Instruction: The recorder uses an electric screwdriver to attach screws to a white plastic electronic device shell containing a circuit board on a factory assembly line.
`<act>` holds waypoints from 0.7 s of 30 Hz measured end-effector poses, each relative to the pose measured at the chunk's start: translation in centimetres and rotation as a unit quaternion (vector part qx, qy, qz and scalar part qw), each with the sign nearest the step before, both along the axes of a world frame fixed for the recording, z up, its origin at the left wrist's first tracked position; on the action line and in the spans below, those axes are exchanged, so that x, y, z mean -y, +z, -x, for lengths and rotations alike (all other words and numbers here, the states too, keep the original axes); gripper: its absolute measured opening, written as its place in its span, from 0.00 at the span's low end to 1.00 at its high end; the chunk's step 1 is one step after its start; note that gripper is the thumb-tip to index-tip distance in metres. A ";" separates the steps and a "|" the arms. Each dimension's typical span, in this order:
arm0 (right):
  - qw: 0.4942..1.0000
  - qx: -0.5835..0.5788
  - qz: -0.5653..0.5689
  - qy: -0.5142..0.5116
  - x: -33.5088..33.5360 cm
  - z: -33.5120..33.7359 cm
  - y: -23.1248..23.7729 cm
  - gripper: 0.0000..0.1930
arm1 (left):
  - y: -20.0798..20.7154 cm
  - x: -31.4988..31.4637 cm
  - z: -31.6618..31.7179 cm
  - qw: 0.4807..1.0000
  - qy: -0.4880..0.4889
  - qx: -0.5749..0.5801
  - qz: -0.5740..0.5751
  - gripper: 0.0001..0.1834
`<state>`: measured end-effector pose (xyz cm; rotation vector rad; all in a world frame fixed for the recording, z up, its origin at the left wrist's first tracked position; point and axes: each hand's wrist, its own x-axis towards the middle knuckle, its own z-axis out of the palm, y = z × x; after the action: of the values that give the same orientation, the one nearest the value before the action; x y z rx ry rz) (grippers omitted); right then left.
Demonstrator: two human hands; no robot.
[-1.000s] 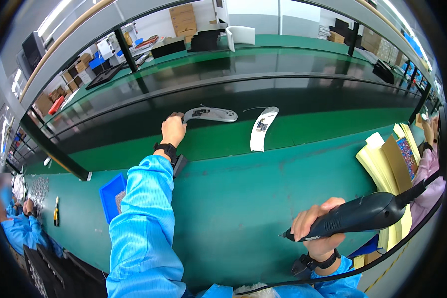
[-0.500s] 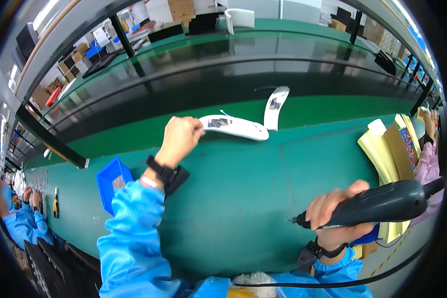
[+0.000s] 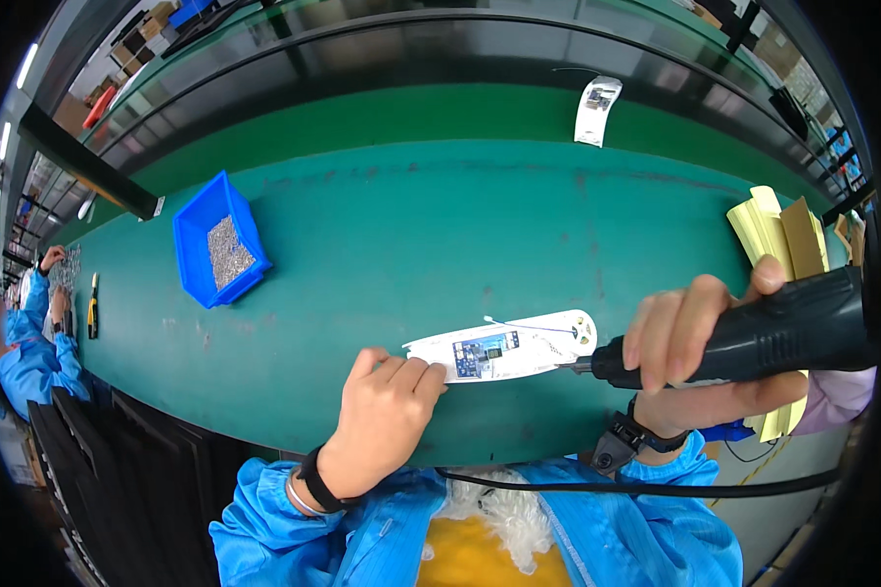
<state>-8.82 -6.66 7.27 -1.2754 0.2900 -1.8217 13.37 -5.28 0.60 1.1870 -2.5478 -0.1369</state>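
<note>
My left hand [image 3: 387, 416] grips the left end of a white curved plastic casing [image 3: 533, 367] just above the green table. A blue circuit board [image 3: 485, 354] and a thin wire lie inside the casing. My right hand [image 3: 690, 333] is wrapped round a dark electric screwdriver [image 3: 798, 328], held nearly level. The driver's bit points left and meets or nearly meets the casing's right end; whether it touches I cannot tell.
At the left stands a blue bin [image 3: 194, 249] of small metal pieces [image 3: 228, 256]. A similar white casing [image 3: 589, 129] lies at the back. Yellow sheets [image 3: 757, 220] stand at the right. A yellow-black tool [image 3: 93, 308] lies near a co-worker [image 3: 34, 338]. The driver's cord [image 3: 636, 487] crosses before me.
My left hand has brought the casing from the table's far side toward me. The screwdriver's bit is now at the casing's right end. The view has tilted downward.
</note>
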 end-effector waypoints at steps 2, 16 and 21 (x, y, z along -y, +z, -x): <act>1.000 -0.014 -0.011 0.024 0.2 -0.4 -0.6 0.33 | 0.8 0.0 -0.5 0.999 -0.004 -0.005 -0.031 0.10; 0.998 -0.001 -0.049 0.029 1.0 -1.8 -2.4 0.40 | -0.9 14.7 -18.4 0.954 0.282 0.046 -0.093 0.11; 0.997 0.000 -0.076 0.012 1.8 -2.3 -3.1 0.41 | -1.0 14.4 -17.2 0.951 0.297 0.071 -0.055 0.08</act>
<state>-6.54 -8.41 4.21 -1.1686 0.4036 -1.7448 30.59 -19.69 -0.40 2.0094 -2.1929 -0.0501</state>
